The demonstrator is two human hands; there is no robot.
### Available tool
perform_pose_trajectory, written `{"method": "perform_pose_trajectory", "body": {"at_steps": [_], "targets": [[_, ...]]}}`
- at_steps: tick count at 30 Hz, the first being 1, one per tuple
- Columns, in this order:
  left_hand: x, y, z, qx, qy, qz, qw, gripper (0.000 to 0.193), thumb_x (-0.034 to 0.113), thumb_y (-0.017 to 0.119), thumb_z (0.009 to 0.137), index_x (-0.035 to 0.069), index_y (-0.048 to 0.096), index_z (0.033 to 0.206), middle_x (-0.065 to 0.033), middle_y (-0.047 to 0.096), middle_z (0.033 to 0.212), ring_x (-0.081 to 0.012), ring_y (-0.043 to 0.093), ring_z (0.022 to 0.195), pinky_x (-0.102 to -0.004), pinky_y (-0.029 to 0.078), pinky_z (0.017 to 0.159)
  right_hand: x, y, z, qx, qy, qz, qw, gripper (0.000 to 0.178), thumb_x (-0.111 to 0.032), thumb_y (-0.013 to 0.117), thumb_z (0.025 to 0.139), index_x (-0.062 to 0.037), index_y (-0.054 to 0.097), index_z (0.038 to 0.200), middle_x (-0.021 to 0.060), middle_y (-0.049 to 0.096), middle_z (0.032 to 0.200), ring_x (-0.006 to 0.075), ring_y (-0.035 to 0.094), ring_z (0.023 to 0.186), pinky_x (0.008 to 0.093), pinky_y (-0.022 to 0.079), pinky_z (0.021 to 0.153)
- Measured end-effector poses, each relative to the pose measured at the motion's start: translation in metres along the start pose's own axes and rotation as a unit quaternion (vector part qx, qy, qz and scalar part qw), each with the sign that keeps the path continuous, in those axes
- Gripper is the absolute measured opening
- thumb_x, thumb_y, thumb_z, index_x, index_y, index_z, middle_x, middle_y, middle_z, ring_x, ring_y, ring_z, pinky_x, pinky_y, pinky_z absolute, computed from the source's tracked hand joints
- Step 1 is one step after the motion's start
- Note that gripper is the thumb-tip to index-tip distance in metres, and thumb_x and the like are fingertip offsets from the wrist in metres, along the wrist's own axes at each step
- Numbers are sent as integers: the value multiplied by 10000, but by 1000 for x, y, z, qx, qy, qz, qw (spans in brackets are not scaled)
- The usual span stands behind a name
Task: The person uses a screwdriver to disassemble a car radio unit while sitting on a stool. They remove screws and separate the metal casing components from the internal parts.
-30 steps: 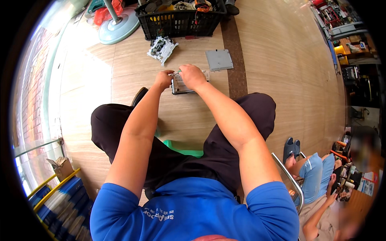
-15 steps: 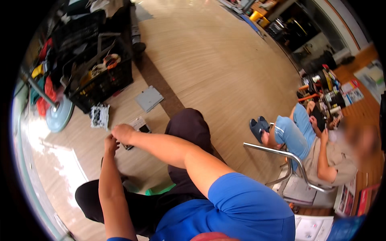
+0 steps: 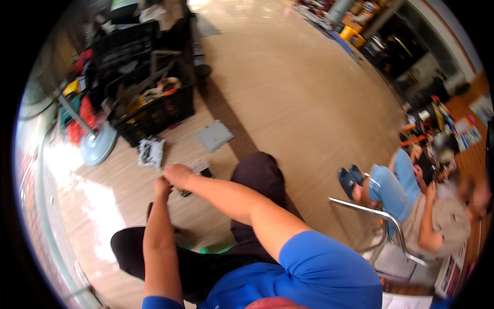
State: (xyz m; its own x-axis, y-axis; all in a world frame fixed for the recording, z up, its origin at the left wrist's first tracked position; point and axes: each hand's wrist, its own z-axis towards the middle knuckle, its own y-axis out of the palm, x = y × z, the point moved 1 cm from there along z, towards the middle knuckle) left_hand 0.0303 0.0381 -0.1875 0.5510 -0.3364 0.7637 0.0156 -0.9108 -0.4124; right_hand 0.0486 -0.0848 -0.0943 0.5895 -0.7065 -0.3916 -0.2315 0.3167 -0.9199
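Right hand point(image 3: 178, 176) and left hand point(image 3: 163, 188) meet low over the floor point(image 3: 309, 113), toward its glass-side left edge; the right sits slightly higher in the view and overlaps the left. Fingers of both are curled in; blur and overlap hide the fingertips, so cannot tell whether either grasps anything or is merely clenched. The device point(image 3: 198, 166), pale on top with a dark patch, lies on the floor just right of the right hand, between it and the right knee point(image 3: 260, 175); the right forearm crosses over it, and a dark corner shows below the arm. Contact between hand and device: cannot tell. The bracket point(image 3: 151, 152), a white openwork part, lies near the hands, up and left of them, just beside the near edge of the black crate point(image 3: 154, 117). The grey plate point(image 3: 214, 136) lies flat beyond the device, apart from it, its right corner at the left edge of the dark floor strip point(image 3: 242, 141). Left of the crate's near corner: a round pale base point(image 3: 99, 147).
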Motion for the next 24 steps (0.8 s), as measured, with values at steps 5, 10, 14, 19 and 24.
{"method": "perform_pose_trajectory", "body": {"at_steps": [5, 10, 14, 19, 24], "targets": [[-23, -1, 9, 28, 22, -55, 998, 218, 124, 596, 785, 15, 706, 939, -110, 674, 711, -167, 636, 579, -320, 500, 514, -8, -9, -3, -36, -16, 1, 999, 145, -113, 541, 794, -59, 630, 896, 163, 647, 932, 313, 632, 898, 400, 513, 790], [-37, -8, 22, 56, 67, 6, 996, 217, 155, 601, 774, 13, 705, 901, -191, 672, 759, -267, 663, 663, -379, 512, 617, -16, -6, 1, -61, -32, -21, 997, 132, -90, 538, 792, -62, 619, 892, 145, 628, 946, 300, 623, 926, 384, 505, 819], [-23, 6, 20, 58, 96, 35, 993, 236, 200, 597, 777, 12, 699, 877, -211, 667, 795, -310, 668, 754, -406, 503, 695, -2, -10, 1, -62, -45, -53, 996, 132, -83, 523, 803, -63, 620, 891, 139, 609, 958, 308, 614, 945, 388, 503, 823], [-26, -13, 6, 88, 119, 114, 983, 240, 206, 572, 801, 13, 685, 887, -239, 651, 892, -387, 633, 870, -441, 494, 740, -26, -8, -4, -39, -49, -35, 997, 112, -88, 496, 818, -58, 595, 862, 154, 581, 934, 339, 603, 906, 414, 506, 793], [-16, -6, -8, 91, 198, 168, 961, 242, 209, 557, 811, 10, 665, 894, -258, 640, 904, -408, 620, 879, -455, 493, 758, -20, -2, -9, 59, -72, -62, 994, 136, -123, 504, 830, -50, 619, 831, 149, 605, 879, 303, 639, 813, 398, 537, 734]]}}
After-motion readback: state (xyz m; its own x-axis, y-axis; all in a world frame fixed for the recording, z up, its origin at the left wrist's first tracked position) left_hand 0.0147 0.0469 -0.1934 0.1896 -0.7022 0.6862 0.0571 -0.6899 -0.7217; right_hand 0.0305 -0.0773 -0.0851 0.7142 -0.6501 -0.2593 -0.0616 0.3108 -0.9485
